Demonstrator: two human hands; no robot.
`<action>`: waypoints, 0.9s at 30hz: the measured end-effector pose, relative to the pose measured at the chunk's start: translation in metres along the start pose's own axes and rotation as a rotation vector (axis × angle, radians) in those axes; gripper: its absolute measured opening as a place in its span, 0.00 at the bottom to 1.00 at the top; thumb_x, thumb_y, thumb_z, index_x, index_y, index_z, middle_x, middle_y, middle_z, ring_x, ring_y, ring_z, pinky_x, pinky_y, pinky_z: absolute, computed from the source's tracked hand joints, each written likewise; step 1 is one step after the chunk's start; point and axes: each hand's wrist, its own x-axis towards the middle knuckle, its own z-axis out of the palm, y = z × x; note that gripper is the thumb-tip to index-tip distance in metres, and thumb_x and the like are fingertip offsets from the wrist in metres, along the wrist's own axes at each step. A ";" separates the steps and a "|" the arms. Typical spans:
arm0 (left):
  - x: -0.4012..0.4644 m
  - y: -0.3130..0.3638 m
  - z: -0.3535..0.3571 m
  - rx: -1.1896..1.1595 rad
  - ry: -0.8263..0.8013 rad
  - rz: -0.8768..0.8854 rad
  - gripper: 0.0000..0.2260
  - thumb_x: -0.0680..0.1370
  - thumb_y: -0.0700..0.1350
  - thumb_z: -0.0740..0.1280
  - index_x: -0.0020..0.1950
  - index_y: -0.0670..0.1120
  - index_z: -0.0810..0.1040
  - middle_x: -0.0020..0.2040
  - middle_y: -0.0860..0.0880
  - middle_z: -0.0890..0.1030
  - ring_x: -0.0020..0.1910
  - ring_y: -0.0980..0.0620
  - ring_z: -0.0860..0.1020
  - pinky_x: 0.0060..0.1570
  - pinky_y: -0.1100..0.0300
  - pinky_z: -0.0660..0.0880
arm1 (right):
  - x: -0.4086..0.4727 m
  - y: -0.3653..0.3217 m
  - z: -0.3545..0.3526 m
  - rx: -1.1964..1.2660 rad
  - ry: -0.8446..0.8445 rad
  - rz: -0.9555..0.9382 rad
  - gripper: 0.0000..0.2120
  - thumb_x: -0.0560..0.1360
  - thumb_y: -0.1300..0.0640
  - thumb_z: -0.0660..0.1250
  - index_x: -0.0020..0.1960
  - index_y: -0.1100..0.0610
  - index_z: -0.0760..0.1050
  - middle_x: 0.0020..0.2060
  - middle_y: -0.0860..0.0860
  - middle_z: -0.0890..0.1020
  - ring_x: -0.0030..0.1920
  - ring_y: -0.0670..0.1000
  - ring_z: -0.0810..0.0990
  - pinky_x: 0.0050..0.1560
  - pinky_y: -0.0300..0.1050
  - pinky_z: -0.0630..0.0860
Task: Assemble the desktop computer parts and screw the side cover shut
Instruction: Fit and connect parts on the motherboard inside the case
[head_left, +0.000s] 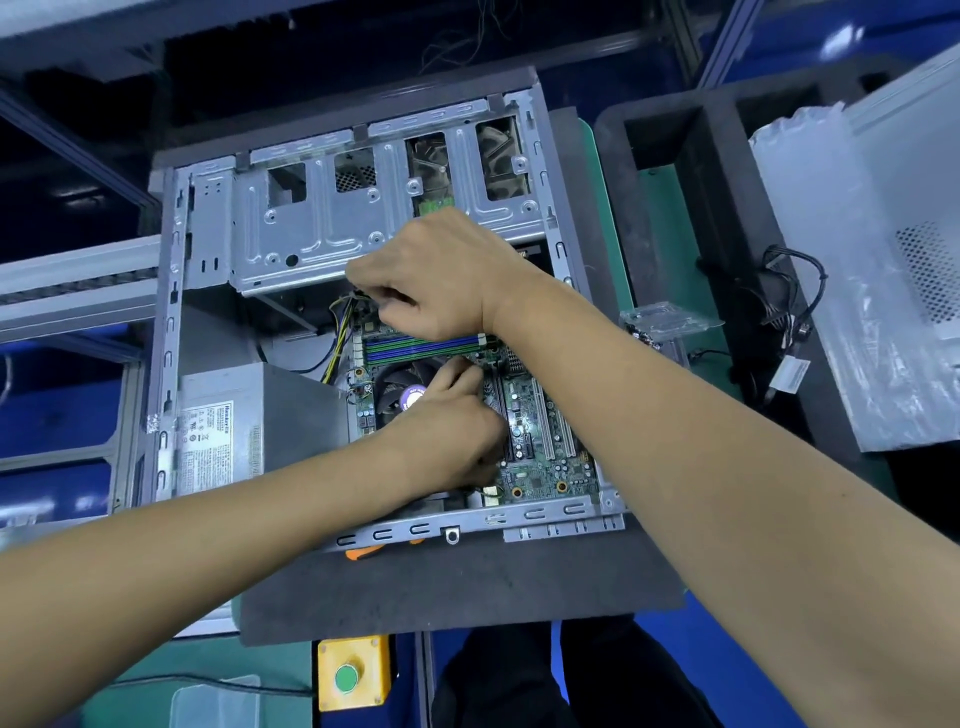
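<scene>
Open desktop tower case (171, 322), stamped grey sheet steel, lying on its side on a dark foam mat (467, 587) that covers the middle of the workbench; the side opening faces up and no cover is fitted. A pale panel with a perforated vent, possibly the side cover (914, 249), leans under clear plastic film at the right edge of the bench. Drive cage (322, 228), ribbed and punched with rectangular windows, fills the far end of the case. Power supply (223, 431), a plain grey box with a printed label, sits in the near-left corner. Motherboard (540, 436), green and densely populated, is seated along the near-right wall; its round black CPU fan (400, 384) and blue and green memory slots (415, 345) are in place. Right hand (436, 280), fingers curled, pinches what appears to be a cable connector at the board's far edge, beside yellow and black wires (337, 332). Left hand (452, 421) rests on the fan, fingers curled at the board; what they hold cannot be told. Judged state: main parts are mounted, cabling is under way, closing and screwing remain. An orange-handled tool (363, 552) pokes out from under the case's near edge.
</scene>
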 end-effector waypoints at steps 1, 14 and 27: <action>0.001 0.000 0.000 0.004 -0.013 -0.004 0.12 0.74 0.58 0.67 0.49 0.51 0.83 0.42 0.49 0.79 0.59 0.46 0.65 0.68 0.54 0.51 | 0.000 0.000 0.000 -0.001 -0.002 0.001 0.12 0.72 0.50 0.53 0.45 0.51 0.73 0.31 0.46 0.71 0.33 0.53 0.70 0.32 0.44 0.55; 0.005 -0.004 0.001 -0.115 -0.043 -0.024 0.12 0.74 0.61 0.72 0.50 0.55 0.83 0.35 0.56 0.62 0.62 0.45 0.64 0.70 0.54 0.54 | 0.000 -0.001 0.001 0.012 0.005 0.001 0.10 0.73 0.50 0.54 0.45 0.51 0.73 0.30 0.45 0.68 0.33 0.52 0.70 0.35 0.44 0.59; 0.005 -0.001 -0.001 -0.164 -0.034 -0.100 0.04 0.74 0.50 0.72 0.47 0.53 0.82 0.51 0.46 0.79 0.56 0.47 0.71 0.46 0.56 0.69 | -0.001 -0.013 0.017 -0.031 -0.277 -0.189 0.09 0.71 0.49 0.55 0.38 0.53 0.69 0.27 0.49 0.63 0.30 0.59 0.68 0.31 0.48 0.58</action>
